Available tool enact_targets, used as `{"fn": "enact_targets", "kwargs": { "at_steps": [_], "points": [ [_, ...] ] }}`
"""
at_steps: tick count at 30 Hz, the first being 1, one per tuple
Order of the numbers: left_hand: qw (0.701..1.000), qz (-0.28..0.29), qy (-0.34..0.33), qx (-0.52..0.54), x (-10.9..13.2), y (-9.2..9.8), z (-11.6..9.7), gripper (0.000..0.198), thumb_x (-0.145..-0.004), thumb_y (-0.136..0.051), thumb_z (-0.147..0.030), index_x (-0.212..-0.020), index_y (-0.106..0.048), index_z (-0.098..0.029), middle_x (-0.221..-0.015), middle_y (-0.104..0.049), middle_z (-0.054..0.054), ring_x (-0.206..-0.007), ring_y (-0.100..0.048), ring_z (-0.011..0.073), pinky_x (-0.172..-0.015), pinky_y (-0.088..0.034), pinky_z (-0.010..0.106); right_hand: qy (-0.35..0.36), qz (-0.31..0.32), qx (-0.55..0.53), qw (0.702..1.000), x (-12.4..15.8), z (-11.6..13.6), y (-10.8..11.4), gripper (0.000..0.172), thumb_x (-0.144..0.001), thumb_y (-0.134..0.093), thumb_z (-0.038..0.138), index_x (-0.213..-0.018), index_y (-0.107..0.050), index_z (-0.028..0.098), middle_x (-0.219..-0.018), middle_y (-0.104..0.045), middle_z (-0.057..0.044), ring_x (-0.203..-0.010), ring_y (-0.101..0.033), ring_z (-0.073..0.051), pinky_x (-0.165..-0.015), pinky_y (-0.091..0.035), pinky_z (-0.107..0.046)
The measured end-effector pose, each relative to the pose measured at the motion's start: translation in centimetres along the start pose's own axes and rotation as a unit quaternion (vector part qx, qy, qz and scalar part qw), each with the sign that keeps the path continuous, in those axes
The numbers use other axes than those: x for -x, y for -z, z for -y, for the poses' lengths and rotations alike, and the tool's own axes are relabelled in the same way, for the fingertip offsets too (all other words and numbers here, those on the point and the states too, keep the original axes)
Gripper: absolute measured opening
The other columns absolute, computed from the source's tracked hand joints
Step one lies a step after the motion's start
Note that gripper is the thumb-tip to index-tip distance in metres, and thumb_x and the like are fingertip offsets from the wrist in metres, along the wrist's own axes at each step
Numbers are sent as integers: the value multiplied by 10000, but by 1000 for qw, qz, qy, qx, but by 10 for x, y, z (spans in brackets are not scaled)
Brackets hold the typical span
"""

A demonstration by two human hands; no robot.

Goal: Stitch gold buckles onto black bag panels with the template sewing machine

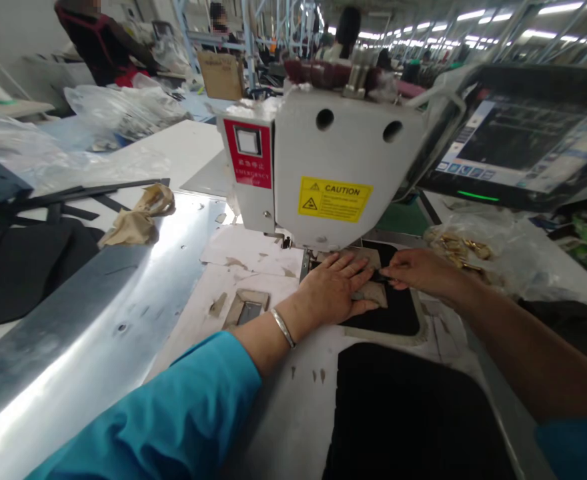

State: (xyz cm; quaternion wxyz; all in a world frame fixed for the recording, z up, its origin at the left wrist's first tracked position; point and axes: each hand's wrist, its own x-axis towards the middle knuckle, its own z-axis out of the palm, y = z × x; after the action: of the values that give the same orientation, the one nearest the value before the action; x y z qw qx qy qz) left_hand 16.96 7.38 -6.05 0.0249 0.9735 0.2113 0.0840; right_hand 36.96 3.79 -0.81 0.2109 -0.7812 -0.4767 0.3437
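My left hand (334,288) lies flat with fingers stretched over a beige piece (375,294) on black fabric (398,317), below the head of a sewing machine (338,150). Close to its fingertips, my right hand (416,270) is closed in a pinch at the beige piece's right side. Something small and dark shows at those fingertips, too hidden to name. Nearer to me, a larger black fabric panel (413,413) lies on the pale work plate (293,407). The machine's needle area is partly covered by my left hand.
A display screen (518,143) stands at right above a plastic bag of gold-coloured metal parts (466,250). Black fabric pieces (28,260) and a crumpled tan cloth (143,213) lie at left. A cardboard box (222,75) and a person (106,43) are farther back.
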Motion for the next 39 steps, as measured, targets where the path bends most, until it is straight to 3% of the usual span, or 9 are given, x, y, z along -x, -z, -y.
{"fn": "enact_targets", "kwargs": {
  "at_steps": [4, 8, 13, 20, 27, 39],
  "points": [
    [1000, 15, -5, -2, -2, 2, 0, 725, -1003, -328, -632, -1541, -317, -145, -1599, -321, 70, -1490, -244, 283, -1217, -189, 438, -68, 14, -127, 990, 8, 0, -1, 248, -842, -675, 91, -636, -561, 167, -621, -615, -1, -626, -653, -101, -691, -593, -221],
    [1000, 24, -2, -4, -3, 2, 0, 714, -1009, -334, -615, -1545, -307, -143, -1604, -309, 72, -1495, -230, 284, -1217, -187, 438, -93, 10, -190, 977, 12, 1, -3, 232, -876, -621, 44, -680, -579, 160, -665, -639, -9, -620, -652, -83, -675, -603, -195],
    [1000, 18, -8, -8, -2, 2, 0, 728, -1007, -317, -627, -1546, -303, -138, -1608, -299, 80, -1499, -218, 285, -1219, -177, 436, -105, -14, -185, 977, 15, 8, -3, 297, -829, -669, -11, -639, -537, 174, -550, -594, 9, -544, -637, -90, -533, -568, -145],
    [1000, 26, -9, -2, -2, 3, 1, 737, -1007, -327, -618, -1545, -295, -115, -1606, -297, 93, -1498, -222, 285, -1217, -185, 446, -110, 6, -244, 964, 20, 4, -4, 247, -896, -579, -21, -722, -524, 146, -614, -639, -7, -578, -660, -96, -613, -603, -202],
    [1000, 28, -11, 2, -2, 3, 1, 743, -1008, -317, -622, -1546, -288, -110, -1607, -296, 90, -1496, -223, 289, -1218, -173, 448, -114, -24, -214, 970, 23, 13, -7, 261, -878, -601, -37, -714, -511, 145, -586, -635, -17, -545, -666, -110, -539, -579, -183],
    [1000, 19, -17, -2, -2, 2, 2, 728, -1007, -308, -626, -1541, -311, -130, -1600, -313, 101, -1485, -251, 290, -1203, -187, 446, -128, -27, -221, 967, 27, 17, -10, 249, -897, -558, -48, -761, -502, 153, -615, -643, -26, -576, -676, -117, -577, -582, -198]
  ]
}}
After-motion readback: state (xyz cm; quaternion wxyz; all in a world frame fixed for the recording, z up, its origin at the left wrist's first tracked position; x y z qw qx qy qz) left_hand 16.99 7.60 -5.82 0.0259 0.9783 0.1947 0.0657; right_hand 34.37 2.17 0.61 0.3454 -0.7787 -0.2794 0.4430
